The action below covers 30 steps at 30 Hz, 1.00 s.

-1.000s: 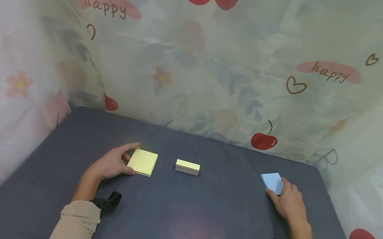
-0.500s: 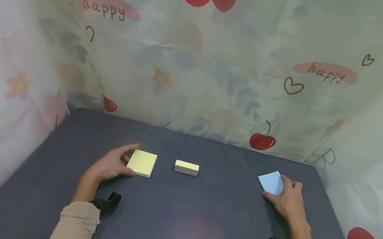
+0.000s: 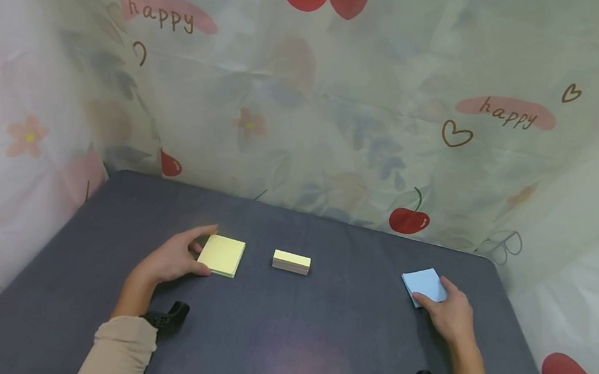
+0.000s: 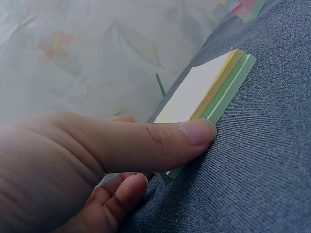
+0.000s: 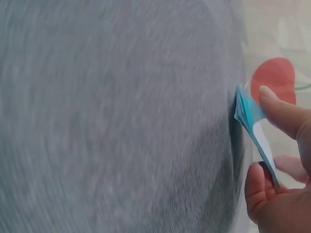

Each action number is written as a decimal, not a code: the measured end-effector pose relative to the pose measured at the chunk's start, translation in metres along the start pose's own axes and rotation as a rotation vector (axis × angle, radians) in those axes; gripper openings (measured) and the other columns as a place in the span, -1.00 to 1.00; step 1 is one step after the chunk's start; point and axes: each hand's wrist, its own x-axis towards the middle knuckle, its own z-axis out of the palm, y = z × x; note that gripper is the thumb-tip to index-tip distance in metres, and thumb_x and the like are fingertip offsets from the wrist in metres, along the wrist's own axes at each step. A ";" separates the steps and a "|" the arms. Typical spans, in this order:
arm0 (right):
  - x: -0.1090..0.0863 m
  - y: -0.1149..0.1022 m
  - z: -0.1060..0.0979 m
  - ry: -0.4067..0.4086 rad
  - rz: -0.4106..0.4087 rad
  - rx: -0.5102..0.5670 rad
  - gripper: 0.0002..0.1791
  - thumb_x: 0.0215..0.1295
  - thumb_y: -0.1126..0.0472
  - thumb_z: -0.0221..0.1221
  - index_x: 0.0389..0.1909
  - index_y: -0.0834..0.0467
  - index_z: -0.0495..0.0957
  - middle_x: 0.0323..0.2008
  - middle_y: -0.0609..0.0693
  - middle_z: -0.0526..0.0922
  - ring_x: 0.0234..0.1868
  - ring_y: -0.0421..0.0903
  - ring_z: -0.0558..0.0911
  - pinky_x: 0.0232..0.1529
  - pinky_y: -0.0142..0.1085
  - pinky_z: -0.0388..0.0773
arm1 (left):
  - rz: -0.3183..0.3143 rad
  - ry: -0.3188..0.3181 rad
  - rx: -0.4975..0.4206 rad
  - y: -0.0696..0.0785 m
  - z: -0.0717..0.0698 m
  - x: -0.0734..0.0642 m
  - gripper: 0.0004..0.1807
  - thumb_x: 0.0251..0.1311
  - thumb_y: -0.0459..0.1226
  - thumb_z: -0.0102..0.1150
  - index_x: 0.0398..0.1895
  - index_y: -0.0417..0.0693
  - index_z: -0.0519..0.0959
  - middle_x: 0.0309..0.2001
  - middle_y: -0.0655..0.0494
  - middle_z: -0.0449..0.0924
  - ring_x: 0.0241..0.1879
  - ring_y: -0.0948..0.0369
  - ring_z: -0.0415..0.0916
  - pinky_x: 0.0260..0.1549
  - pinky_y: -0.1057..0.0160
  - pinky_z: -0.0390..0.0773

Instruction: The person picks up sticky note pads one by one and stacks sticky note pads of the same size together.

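Observation:
My left hand (image 3: 170, 255) grips a square yellow sticky note pad (image 3: 222, 255) on the table, thumb along its near edge and index finger at the far corner. From the left wrist, the thumb presses the side of this pad (image 4: 226, 90), which shows green layers under the yellow. At the right, my right hand (image 3: 453, 309) holds a blue sticky note pad (image 3: 424, 285), thumb over its near corner. In the right wrist view the blue pad (image 5: 250, 114) stands tilted, its sheets slightly fanned, between thumb and fingers.
Between the hands lies a small block of sticky notes (image 3: 291, 262), yellow on top with pinkish layers below. The dark grey cloth-covered table (image 3: 293, 330) ends at a printed curtain (image 3: 308, 119) behind and at both sides.
The blue pad has turned and shifted slightly in my right hand, and the thumb now lies over its near corner. My left hand and the yellow pad keep their place.

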 end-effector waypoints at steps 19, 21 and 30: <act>-0.008 -0.017 0.023 0.265 0.121 0.323 -0.36 0.38 0.33 0.17 0.49 0.16 0.34 0.38 0.34 0.45 -0.27 -0.11 0.70 -0.29 -0.31 0.63 | 0.017 -0.005 -0.002 0.001 -0.001 -0.001 0.07 0.00 -0.31 0.57 0.60 -0.02 0.17 0.24 -0.16 0.50 -0.11 0.10 0.54 -0.21 0.22 0.49; -0.009 -0.020 0.022 0.261 0.111 0.359 -0.35 0.38 0.35 0.16 0.49 0.13 0.34 0.37 0.32 0.46 -0.49 -0.25 0.66 -0.49 -0.46 0.56 | 0.017 -0.005 -0.003 0.001 -0.001 -0.001 0.07 0.00 -0.31 0.57 0.60 -0.01 0.18 0.22 -0.15 0.51 -0.11 0.10 0.54 -0.21 0.22 0.48; -0.019 -0.050 0.011 0.254 0.049 0.505 -0.40 0.40 0.33 0.20 0.45 0.15 0.36 0.31 0.22 0.46 -0.39 -0.32 0.59 -0.36 -0.42 0.65 | 0.005 -0.003 -0.004 0.002 0.000 -0.002 0.07 0.01 -0.31 0.57 0.60 0.00 0.18 0.24 -0.15 0.50 -0.11 0.10 0.54 -0.21 0.22 0.49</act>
